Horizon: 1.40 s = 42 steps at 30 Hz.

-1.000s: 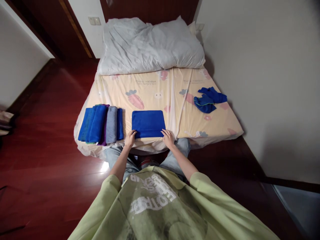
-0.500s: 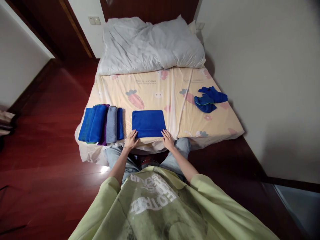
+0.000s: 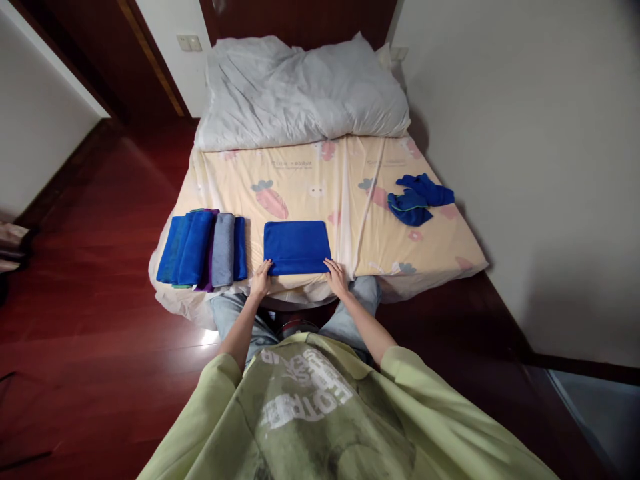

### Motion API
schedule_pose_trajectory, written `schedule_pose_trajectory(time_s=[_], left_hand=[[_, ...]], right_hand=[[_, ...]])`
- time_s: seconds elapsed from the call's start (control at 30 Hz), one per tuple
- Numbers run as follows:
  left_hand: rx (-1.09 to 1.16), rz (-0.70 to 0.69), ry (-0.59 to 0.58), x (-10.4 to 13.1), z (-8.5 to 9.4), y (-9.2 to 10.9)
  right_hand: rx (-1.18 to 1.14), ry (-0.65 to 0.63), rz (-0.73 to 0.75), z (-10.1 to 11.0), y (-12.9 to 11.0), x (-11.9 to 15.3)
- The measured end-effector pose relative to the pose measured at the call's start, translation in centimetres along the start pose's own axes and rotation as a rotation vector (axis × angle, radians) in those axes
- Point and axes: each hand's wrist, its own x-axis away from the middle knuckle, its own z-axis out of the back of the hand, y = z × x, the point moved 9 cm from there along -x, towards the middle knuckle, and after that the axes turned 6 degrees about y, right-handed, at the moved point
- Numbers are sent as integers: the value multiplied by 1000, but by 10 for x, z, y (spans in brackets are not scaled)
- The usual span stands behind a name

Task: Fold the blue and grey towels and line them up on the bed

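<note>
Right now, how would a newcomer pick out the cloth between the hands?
On the bed, find the near edge, by the left hand and right hand. The blue cloth is a wide flat rectangle, unlike the narrow folded cloths leftward and crumpled cloths rightward.

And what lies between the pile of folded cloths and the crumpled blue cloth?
In the head view, a flat blue cloth on the printed sheet, left hand and right hand at its near corners.
</note>
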Motion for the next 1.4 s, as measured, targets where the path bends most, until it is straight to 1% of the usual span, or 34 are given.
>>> schedule_pose_trajectory(time_s=[0.13, 0.3, 0.47, 0.6, 0.73, 0.83, 0.93, 1.1, 1.23, 1.4], left_hand=[[12, 20, 1, -1, 1, 0], [19, 19, 5, -1, 1, -1], [74, 83, 8, -5, 3, -8], [139, 126, 18, -10, 11, -11], [160, 152, 59, -12, 21, -13], [142, 164, 98, -9, 28, -13], [122, 185, 128, -6, 34, -10], [38, 233, 160, -6, 42, -8], [24, 251, 157, -8, 39, -12], [129, 223, 210, -8, 29, -21]], right_hand=[[0, 13, -30, 1, 2, -6], [3, 11, -20, 0, 3, -6], [-2, 36, -31, 3, 5, -12], [-31, 55, -84, 9, 12, -23], [-116, 100, -103, 17, 15, -28], [-187, 131, -116, 21, 15, -26], [-236, 128, -167, 21, 17, -23], [-213, 119, -245, 19, 22, -21], [-191, 118, -260, 18, 23, -23], [-151, 61, -338, 11, 30, -22]])
